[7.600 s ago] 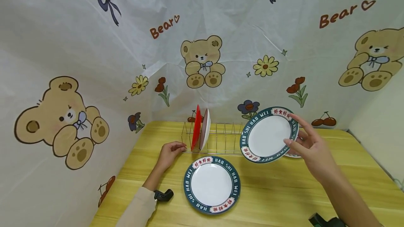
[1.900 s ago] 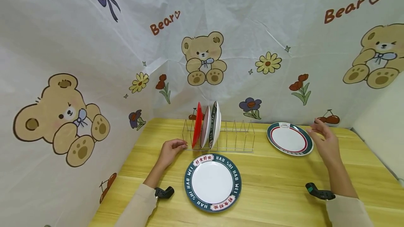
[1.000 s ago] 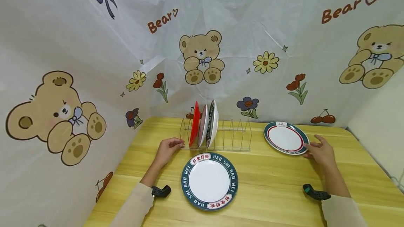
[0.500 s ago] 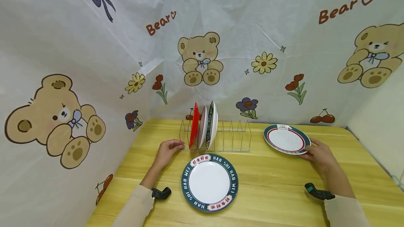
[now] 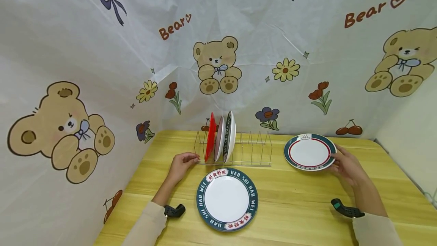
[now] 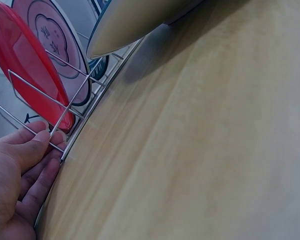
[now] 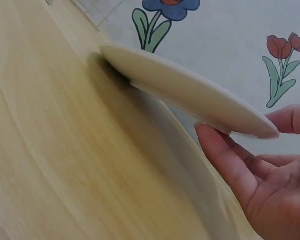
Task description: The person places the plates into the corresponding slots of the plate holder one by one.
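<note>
My right hand (image 5: pixel 346 165) grips the right edge of a white plate (image 5: pixel 308 153) with a green rim and a red ring. In the right wrist view the plate (image 7: pixel 185 90) is tilted, its near edge raised off the table and fingers under it. My left hand (image 5: pixel 181 167) pinches the front left corner of the wire dish rack (image 5: pixel 250 158); the left wrist view shows thumb and fingers (image 6: pixel 35 150) around its wire. Upright in the rack's left half stand a red plate (image 5: pixel 210 137), a pinkish plate (image 5: pixel 220 139) and a white plate with a dark lettered rim (image 5: pixel 230 137).
A large white plate with a green lettered rim (image 5: pixel 227 199) lies flat in front of the rack on the wooden table (image 5: pixel 290 208). The rack's right slots hold no plates. Behind the table hangs a bear-print cloth (image 5: pixel 252 48).
The green-lettered plate from the right hand now stands in the rack. My right hand then reached the red-ringed plate, took its right edge and raised it. The left hand has stayed at the rack.
</note>
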`<state>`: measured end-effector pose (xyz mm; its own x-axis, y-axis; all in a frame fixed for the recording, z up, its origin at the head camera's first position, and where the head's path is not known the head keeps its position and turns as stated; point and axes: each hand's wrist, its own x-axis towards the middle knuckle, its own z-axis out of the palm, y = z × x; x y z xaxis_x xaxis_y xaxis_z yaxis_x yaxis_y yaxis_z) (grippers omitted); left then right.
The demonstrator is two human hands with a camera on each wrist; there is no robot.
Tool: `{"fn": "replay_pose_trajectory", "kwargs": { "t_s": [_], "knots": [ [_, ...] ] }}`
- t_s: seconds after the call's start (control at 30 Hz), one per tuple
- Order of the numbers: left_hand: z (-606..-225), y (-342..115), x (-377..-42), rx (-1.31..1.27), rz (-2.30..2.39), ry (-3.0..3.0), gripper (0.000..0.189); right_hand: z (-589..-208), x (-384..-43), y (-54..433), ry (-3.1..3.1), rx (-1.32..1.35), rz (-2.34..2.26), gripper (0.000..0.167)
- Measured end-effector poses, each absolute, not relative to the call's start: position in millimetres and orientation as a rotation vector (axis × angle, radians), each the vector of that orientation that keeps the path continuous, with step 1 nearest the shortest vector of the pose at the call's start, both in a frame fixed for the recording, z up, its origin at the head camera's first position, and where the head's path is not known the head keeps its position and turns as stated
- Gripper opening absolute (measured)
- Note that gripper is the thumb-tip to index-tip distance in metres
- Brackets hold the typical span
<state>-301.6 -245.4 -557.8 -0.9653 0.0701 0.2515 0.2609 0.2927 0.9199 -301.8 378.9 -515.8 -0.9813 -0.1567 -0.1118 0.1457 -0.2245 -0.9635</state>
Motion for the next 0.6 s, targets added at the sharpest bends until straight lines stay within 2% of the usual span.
{"fn": "replay_pose_trajectory", "kwargs": {
  "t_s": [0.23,0.6],
  "knots": [
    [-532,-239,-285,-0.362,-1.741,-2.396,0.015,-517,-302,378,1.703,-0.203,-2.408,0.070],
    [-531,-238,-284,-0.322,-1.748,-2.401,0.015,-487,-295,365,1.621,-0.371,-2.510,0.054]
  ]
}}
